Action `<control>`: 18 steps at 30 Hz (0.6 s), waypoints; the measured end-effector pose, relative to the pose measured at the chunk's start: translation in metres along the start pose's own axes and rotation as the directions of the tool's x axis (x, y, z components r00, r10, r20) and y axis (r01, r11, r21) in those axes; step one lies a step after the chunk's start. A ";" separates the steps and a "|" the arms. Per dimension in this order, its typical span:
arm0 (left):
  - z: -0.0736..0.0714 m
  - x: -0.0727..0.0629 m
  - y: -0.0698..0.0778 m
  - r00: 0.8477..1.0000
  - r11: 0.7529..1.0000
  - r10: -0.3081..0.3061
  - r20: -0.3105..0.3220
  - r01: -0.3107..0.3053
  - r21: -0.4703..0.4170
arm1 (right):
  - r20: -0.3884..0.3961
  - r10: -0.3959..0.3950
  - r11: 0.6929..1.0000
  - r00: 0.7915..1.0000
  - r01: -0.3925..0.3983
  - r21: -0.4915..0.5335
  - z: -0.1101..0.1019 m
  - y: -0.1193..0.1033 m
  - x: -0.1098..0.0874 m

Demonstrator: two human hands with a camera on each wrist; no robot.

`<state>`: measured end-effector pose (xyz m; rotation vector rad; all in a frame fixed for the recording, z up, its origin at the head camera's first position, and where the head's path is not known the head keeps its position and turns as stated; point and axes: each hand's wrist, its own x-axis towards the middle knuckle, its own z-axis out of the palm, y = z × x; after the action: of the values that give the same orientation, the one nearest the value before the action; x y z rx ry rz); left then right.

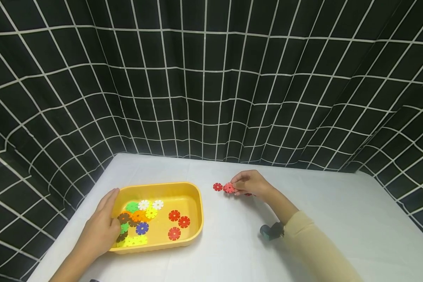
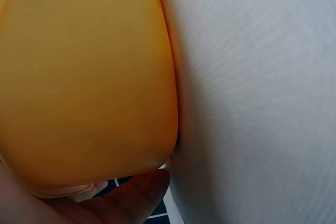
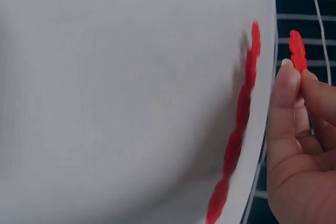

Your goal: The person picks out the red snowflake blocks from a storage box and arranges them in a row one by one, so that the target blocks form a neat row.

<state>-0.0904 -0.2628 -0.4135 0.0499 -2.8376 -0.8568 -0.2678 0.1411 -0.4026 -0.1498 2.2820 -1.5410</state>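
Note:
My left hand (image 1: 98,226) grips the left end of a yellow plastic tray (image 1: 196,211), thumb over the rim; the left wrist view shows fingertips against the outside of the tray (image 2: 89,77). To the tray's right, my right hand (image 1: 254,184) pinches a red snowflake disc (image 3: 297,51) between thumb and fingertips. It is held above a row of red snowflake discs (image 3: 243,108) lying on the white table. From the head view, the leftmost disc (image 1: 217,187) of that row shows; my hand partly hides the others.
Inside the tray lie three red discs (image 1: 174,234) on the right. Green, white, yellow, orange, brown and blue discs (image 1: 142,228) lie at its left. A black curtain with white grid lines (image 1: 211,90) hangs behind the white table (image 1: 229,254). A dark device (image 1: 272,232) is at my right wrist.

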 end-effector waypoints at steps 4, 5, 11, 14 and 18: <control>0.000 0.001 0.000 1.000 1.000 0.000 0.008 0.000 -0.002 | -0.007 0.026 0.999 1.000 -0.026 -0.038 -0.017 0.009 -0.001; 0.000 0.001 0.000 1.000 1.000 0.002 0.007 -0.002 -0.001 | -0.003 0.028 0.998 1.000 -0.028 -0.054 -0.021 0.011 -0.002; 0.001 0.000 0.001 1.000 1.000 -0.003 -0.004 0.003 -0.005 | -0.020 0.069 0.990 0.997 -0.071 -0.122 -0.048 0.022 -0.008; 0.001 -0.001 0.002 1.000 1.000 -0.003 -0.004 0.003 -0.005 | -0.020 0.078 0.987 0.997 -0.080 -0.141 -0.061 0.027 -0.013; 0.001 0.000 0.001 1.000 1.000 0.002 -0.004 -0.002 -0.004 | -0.007 0.064 0.987 0.998 -0.065 -0.150 -0.076 0.033 -0.017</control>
<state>-0.0903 -0.2612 -0.4133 0.0479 -2.8320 -0.8608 -0.2764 0.2252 -0.4032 -0.1134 2.3799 -1.3385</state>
